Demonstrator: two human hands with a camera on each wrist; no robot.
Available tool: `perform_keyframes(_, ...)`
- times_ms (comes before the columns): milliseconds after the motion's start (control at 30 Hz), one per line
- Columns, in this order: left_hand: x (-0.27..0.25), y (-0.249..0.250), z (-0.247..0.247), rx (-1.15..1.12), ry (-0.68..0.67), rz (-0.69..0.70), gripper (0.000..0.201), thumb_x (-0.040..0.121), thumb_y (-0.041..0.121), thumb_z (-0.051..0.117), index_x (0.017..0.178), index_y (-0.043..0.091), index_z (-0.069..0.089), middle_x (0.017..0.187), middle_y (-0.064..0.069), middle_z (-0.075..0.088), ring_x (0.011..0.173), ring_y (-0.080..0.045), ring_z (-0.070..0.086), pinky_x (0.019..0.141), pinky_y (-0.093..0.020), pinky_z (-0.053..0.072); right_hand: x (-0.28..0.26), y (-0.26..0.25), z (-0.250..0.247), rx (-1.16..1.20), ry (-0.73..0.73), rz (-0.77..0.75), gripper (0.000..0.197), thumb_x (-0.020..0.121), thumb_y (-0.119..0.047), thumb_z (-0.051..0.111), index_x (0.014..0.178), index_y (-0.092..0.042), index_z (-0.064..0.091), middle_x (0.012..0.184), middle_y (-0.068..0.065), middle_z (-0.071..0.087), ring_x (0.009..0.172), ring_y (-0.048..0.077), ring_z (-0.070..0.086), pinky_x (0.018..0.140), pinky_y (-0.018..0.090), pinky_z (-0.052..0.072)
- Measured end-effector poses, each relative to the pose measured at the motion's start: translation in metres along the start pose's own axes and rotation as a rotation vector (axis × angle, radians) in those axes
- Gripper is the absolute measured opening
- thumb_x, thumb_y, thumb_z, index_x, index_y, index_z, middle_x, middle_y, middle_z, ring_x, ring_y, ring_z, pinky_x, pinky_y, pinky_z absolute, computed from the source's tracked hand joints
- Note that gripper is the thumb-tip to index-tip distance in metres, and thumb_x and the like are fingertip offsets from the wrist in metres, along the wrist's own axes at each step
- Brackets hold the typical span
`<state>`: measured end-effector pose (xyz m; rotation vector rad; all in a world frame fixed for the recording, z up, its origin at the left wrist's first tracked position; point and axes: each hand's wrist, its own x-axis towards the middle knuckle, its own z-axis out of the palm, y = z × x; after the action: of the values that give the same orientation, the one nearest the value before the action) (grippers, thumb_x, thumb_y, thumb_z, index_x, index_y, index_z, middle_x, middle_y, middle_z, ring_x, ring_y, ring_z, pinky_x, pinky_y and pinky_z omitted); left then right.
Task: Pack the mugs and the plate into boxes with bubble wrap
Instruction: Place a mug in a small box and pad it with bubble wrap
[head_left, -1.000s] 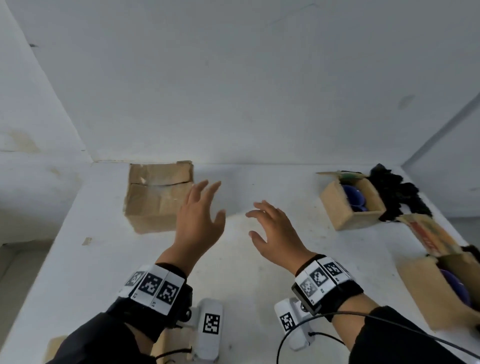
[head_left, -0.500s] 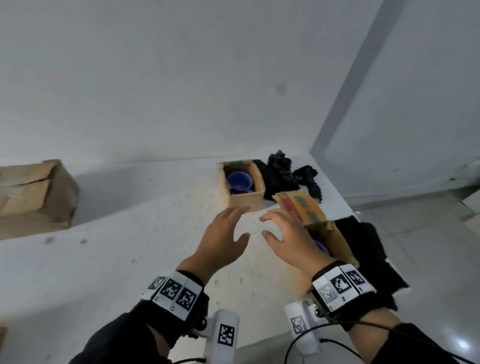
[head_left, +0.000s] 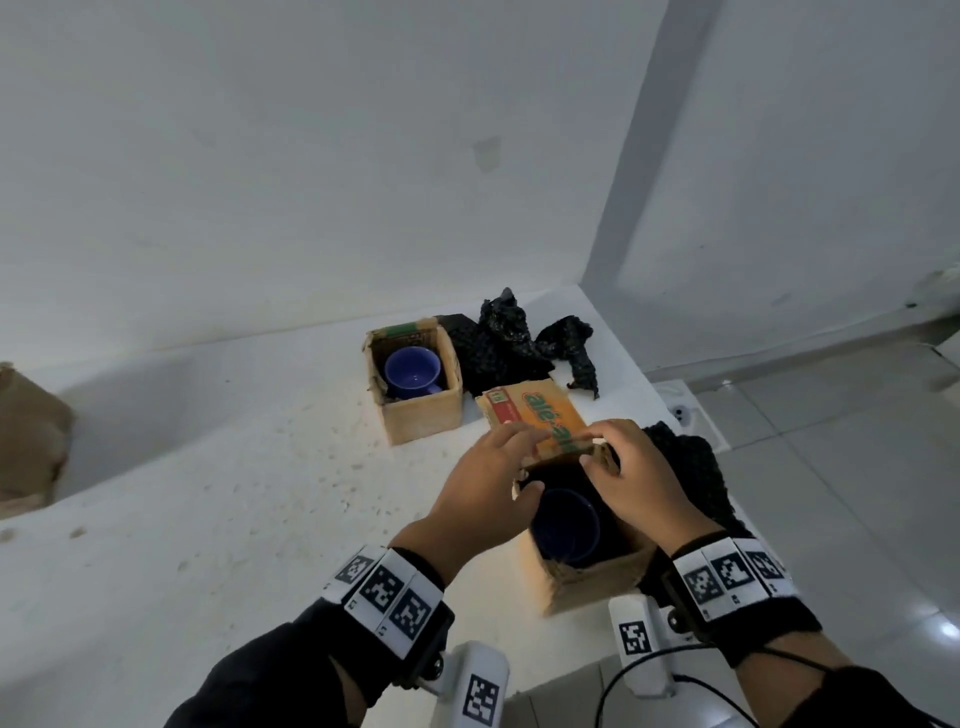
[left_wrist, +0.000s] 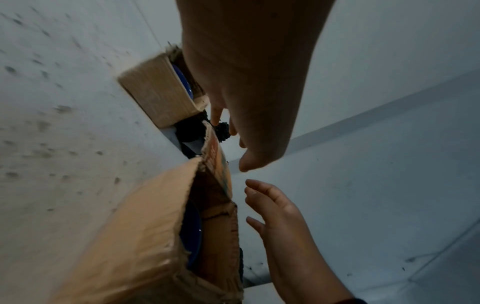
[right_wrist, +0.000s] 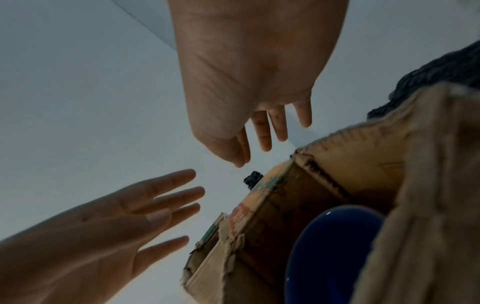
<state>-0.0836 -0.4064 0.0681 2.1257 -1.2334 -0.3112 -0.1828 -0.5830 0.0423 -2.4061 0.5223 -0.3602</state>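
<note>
hovering over the near cardboard box (head_left: 597, 577), the left hand (head_left: 483, 493) and right hand (head_left: 639, 478) reach toward its printed orange flap (head_left: 550, 415); the fingers (right_wrist: 179, 193) look straight and spread, released, and whether they touch the flap cannot be told. a dark blue mug (head_left: 566, 525) sits inside this box, at the right edge of the white surface (head_left: 234, 519). a second open box (head_left: 421, 410) farther back holds another blue mug (head_left: 413, 371). black bubble wrap (head_left: 511, 338) lies crumpled just beside that box, and more of it sits right of the near box. a closed cardboard box (head_left: 26, 436) stands far left.
</note>
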Motion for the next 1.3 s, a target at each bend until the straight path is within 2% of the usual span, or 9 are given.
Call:
perform_keyframes(267, 0.050, 0.032, 0.044, -0.003, -0.084, 0.047, 0.053, 0.089, 0.019, 0.055, 0.140, 0.023, 0.040, 0.145, 0.004, 0.039, 0.135, -0.016, 0.033, 0.108, -0.032, 0.032, -0.007, 0.072, -0.029, -0.045, 0.023, 0.075, 0.029, 0.082, -0.001, 0.061, 0.108, -0.012, 0.063, 0.111, 0.003, 0.057, 0.109, 0.017, 0.051, 0.092, 0.023, 0.037)
perform_keyframes(333, 0.058, 0.043, 0.056, 0.028, -0.104, 0.041, 0.055, 0.090, 0.020, 0.054, 0.142, 0.023, 0.038, 0.147, 0.003, 0.037, 0.136, -0.015, 0.030, 0.109, -0.031, 0.029, -0.009, 0.090, -0.038, -0.063, 0.004, 0.082, 0.032, 0.080, -0.001, 0.063, 0.109, -0.013, 0.062, 0.111, 0.004, 0.056, 0.111, 0.021, 0.051, 0.093, 0.027, 0.039)
perform_keyframes(633, 0.105, 0.087, 0.127, 0.039, -0.145, -0.105, 0.064, 0.086, 0.025, 0.060, 0.144, 0.022, 0.034, 0.144, 0.002, 0.040, 0.132, -0.017, 0.037, 0.106, -0.031, 0.035, -0.009, 0.148, -0.067, -0.225, -0.092, 0.215, 0.058, 0.077, -0.032, 0.070, 0.129, -0.021, 0.047, 0.125, 0.005, 0.041, 0.116, 0.025, 0.043, 0.083, 0.036, 0.047)
perform_keyframes(733, 0.111, 0.096, 0.149, 0.054, -0.207, -0.207, 0.066, 0.087, 0.029, 0.059, 0.146, 0.023, 0.029, 0.147, 0.001, 0.037, 0.135, -0.019, 0.034, 0.107, -0.033, 0.035, -0.005, 0.159, -0.061, -0.110, -0.166, 0.306, 0.069, 0.076, -0.035, 0.071, 0.134, -0.023, 0.037, 0.127, 0.009, 0.038, 0.117, 0.025, 0.041, 0.083, 0.035, 0.046)
perform_keyframes(900, 0.111, 0.101, 0.173, 0.008, -0.267, -0.383, 0.080, 0.086, 0.030, 0.062, 0.150, 0.020, 0.015, 0.150, -0.006, 0.031, 0.136, -0.025, 0.033, 0.108, -0.037, 0.036, 0.010, 0.163, -0.056, 0.121, -0.166, 0.295, 0.060, 0.079, -0.010, 0.067, 0.132, -0.012, 0.039, 0.122, 0.008, 0.051, 0.112, 0.025, 0.051, 0.079, 0.025, 0.040)
perform_keyframes(1033, 0.114, 0.105, 0.179, -0.111, -0.186, -0.457, 0.095, 0.083, 0.040, 0.065, 0.152, 0.016, 0.004, 0.154, -0.008, 0.022, 0.141, -0.025, 0.024, 0.111, -0.035, 0.028, 0.025, 0.155, -0.063, 0.348, -0.095, 0.352, 0.049, 0.084, -0.007, 0.059, 0.128, -0.020, 0.041, 0.109, 0.003, 0.058, 0.097, 0.019, 0.060, 0.082, 0.034, 0.051)
perform_keyframes(1167, 0.117, 0.112, 0.174, -0.232, -0.073, -0.508, 0.115, 0.072, 0.046, 0.076, 0.150, 0.024, -0.005, 0.153, -0.006, 0.023, 0.140, -0.023, 0.026, 0.110, -0.037, 0.031, 0.042, 0.148, -0.076, 0.606, -0.072, 0.472, 0.041, 0.090, -0.005, 0.051, 0.123, -0.027, 0.042, 0.105, -0.004, 0.057, 0.089, 0.006, 0.056, 0.074, 0.026, 0.049)
perform_keyframes(1233, 0.117, 0.114, 0.170, -0.253, -0.032, -0.531, 0.118, 0.071, 0.043, 0.077, 0.150, 0.025, -0.008, 0.151, -0.007, 0.026, 0.138, -0.024, 0.031, 0.109, -0.037, 0.034, 0.051, 0.146, -0.081, 0.786, -0.078, 0.527, 0.041, 0.092, -0.002, 0.049, 0.127, -0.023, 0.043, 0.110, -0.001, 0.059, 0.095, 0.011, 0.057, 0.084, 0.037, 0.052)
perform_keyframes(1300, 0.117, 0.112, 0.164, -0.247, 0.013, -0.567, 0.114, 0.074, 0.036, 0.075, 0.149, 0.025, -0.010, 0.138, -0.010, 0.044, 0.123, -0.025, 0.047, 0.099, -0.036, 0.043, 0.059, 0.142, -0.086, 0.928, -0.083, 0.576, 0.042, 0.093, 0.002, 0.046, 0.129, -0.017, 0.042, 0.115, 0.004, 0.059, 0.100, 0.019, 0.059, 0.089, 0.047, 0.051)
